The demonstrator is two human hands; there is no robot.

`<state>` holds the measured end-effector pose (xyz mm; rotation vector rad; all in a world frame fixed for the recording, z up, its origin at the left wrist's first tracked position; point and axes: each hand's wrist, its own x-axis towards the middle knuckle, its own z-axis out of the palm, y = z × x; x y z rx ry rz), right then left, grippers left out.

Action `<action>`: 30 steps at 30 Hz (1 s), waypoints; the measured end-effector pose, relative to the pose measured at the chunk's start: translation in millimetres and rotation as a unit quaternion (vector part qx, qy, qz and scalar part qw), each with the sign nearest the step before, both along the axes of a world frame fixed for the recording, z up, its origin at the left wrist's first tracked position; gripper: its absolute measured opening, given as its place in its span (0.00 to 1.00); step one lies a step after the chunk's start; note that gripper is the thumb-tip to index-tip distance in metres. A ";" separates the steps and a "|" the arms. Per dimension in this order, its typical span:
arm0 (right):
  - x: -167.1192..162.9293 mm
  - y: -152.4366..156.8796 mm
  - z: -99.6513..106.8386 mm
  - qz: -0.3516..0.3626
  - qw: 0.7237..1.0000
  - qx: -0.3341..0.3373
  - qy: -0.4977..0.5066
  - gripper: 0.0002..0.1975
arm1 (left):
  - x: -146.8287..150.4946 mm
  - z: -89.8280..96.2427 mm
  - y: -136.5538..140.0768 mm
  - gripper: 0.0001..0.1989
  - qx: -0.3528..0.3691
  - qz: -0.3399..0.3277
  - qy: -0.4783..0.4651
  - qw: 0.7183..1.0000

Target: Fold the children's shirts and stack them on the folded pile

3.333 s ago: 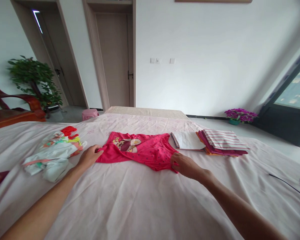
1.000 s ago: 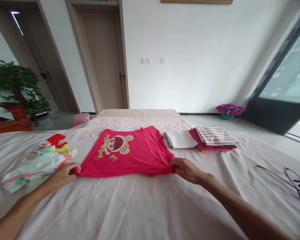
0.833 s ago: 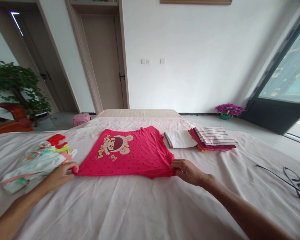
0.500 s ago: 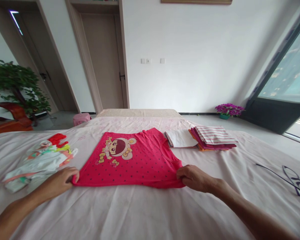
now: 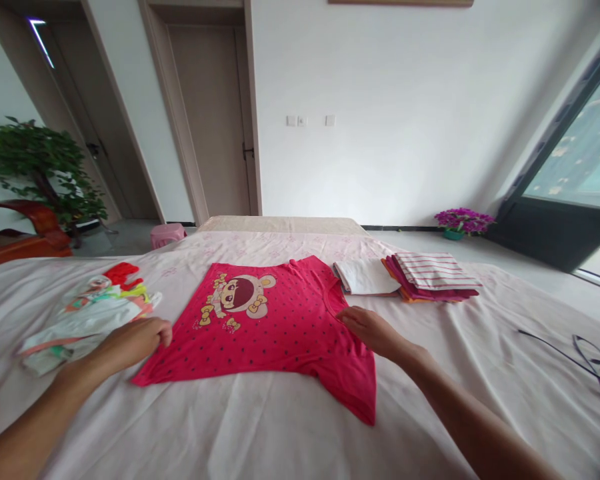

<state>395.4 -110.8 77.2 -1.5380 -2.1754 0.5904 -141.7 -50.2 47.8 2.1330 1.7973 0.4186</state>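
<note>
A red T-shirt [image 5: 275, 333] with dark dots and a cartoon figure lies spread on the bed, its neckline to the right and one sleeve pointing toward me. My left hand [image 5: 143, 337] is closed at the shirt's hem edge on the left, fingers curled down; the fingertips are partly hidden. On the right, the fingers of my right hand [image 5: 367, 327] are pinched together at the neckline and shoulder. The near edge of the shirt lies flat, with a corner beyond my left hand.
Crumpled light clothes [image 5: 90, 320] lie at the left. Folded clothes [image 5: 437, 273], striped on top, and a folded white garment [image 5: 367, 277] lie at the back right. Eyeglasses [image 5: 597, 363] rest at the far right. A pale sheet [image 5: 220, 427] covers the bed.
Both hands have let go of the near corners and moved a little away from me along the shirt's sides. The near sleeve has unfolded toward me, and the lower left corner lies flat.
</note>
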 end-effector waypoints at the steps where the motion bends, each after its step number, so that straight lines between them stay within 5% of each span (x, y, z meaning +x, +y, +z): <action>1: -5.3 3.0 -8.7 -0.020 0.999 0.046 -0.013 0.17 | 9.6 -0.2 8.4 0.12 0.011 -0.011 0.023 1.000; 5: -12.3 1.7 -40.6 -0.026 0.988 0.127 -0.085 0.22 | 55.4 -14.2 36.9 0.17 0.075 -0.024 0.047 0.996; 10: 1.7 -6.9 -56.3 0.013 0.980 0.113 -0.162 0.25 | 91.3 -51.3 50.8 0.21 0.151 -0.036 0.063 0.986; 16: 3.7 -5.2 -52.8 0.017 0.977 0.100 -0.190 0.26 | 87.5 -75.3 46.1 0.24 0.208 -0.021 0.121 0.970; 30: -8.3 -14.5 -40.7 -0.019 0.977 0.111 -0.181 0.23 | 76.0 -75.2 26.7 0.25 0.188 0.000 0.160 0.969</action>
